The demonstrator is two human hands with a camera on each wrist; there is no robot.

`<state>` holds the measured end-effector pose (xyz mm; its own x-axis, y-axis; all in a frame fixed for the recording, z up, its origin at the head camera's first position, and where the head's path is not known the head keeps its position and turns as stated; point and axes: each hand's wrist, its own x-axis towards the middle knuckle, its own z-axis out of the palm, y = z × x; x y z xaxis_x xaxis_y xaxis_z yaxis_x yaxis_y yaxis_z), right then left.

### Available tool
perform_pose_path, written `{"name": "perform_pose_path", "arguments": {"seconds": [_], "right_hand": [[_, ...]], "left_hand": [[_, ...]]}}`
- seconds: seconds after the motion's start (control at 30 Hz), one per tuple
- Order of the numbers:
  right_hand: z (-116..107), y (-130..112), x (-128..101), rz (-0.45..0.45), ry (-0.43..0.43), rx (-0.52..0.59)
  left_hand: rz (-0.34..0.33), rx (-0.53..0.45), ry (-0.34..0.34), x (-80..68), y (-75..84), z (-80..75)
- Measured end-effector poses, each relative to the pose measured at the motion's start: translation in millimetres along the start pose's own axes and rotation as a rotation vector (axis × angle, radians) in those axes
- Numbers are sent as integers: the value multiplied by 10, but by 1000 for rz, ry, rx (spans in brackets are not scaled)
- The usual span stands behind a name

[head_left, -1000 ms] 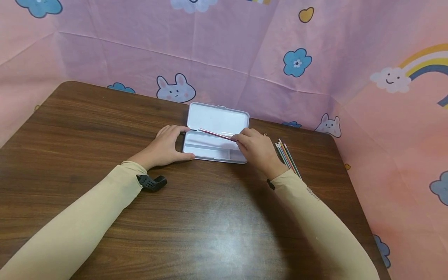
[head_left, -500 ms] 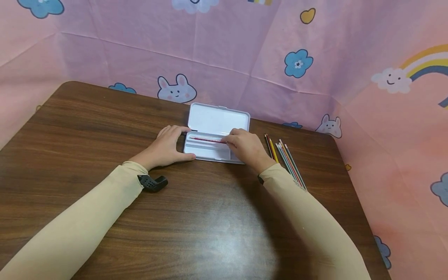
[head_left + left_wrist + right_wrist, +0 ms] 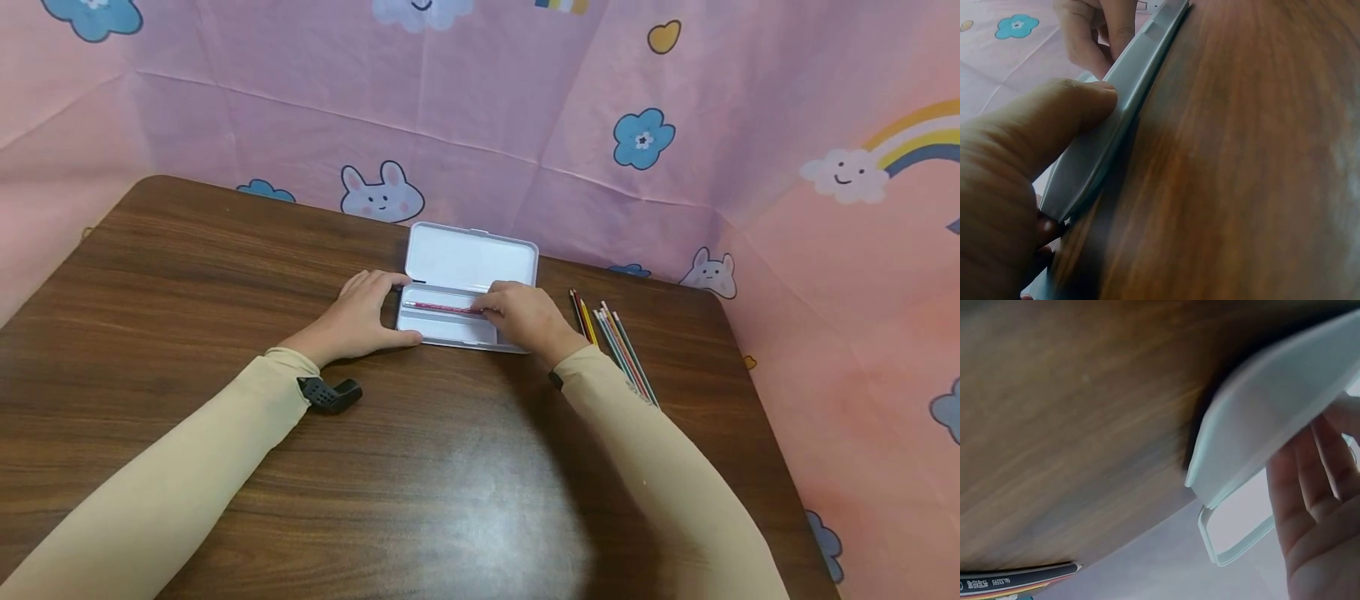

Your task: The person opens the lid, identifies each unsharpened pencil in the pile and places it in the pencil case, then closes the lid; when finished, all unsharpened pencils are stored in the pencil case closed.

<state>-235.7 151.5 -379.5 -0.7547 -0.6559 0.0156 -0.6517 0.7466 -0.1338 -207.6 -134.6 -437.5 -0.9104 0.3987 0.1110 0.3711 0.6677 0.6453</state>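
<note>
Head view: the red pencil (image 3: pixel 442 307) is pinched by the right hand (image 3: pixel 525 321) inside the open case (image 3: pixel 457 327). The case's end is gripped by the left hand (image 3: pixel 360 321). Loose pencils (image 3: pixel 611 342) are laid on the bench (image 3: pixel 450 467) beside the right hand.

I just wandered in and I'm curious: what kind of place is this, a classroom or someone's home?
Hard to tell; it looks like a staged desk corner. A dark wooden table is screened by a pink cartoon cloth with bunnies and clouds. On it are a white pencil case and colored pencils.

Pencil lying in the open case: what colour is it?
Red, perhaps pinkish; the pencil shows best in the head view, lying inside the white case.
</note>
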Motion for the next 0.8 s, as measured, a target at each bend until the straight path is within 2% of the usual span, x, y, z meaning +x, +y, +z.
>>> {"name": "perform_pose_path", "arguments": {"seconds": [0.23,0.47,0.8], "right_hand": [[-15,88,71,-18,-71,108],[-56,119,127,-76,-105,132],[-86,153,149,-62,-148,165]], "left_hand": [[-8,0,-4,-3,5,-8],[-15,-5,-7,-9,9,-15],[1,-13,-8,12,4,-32]]}}
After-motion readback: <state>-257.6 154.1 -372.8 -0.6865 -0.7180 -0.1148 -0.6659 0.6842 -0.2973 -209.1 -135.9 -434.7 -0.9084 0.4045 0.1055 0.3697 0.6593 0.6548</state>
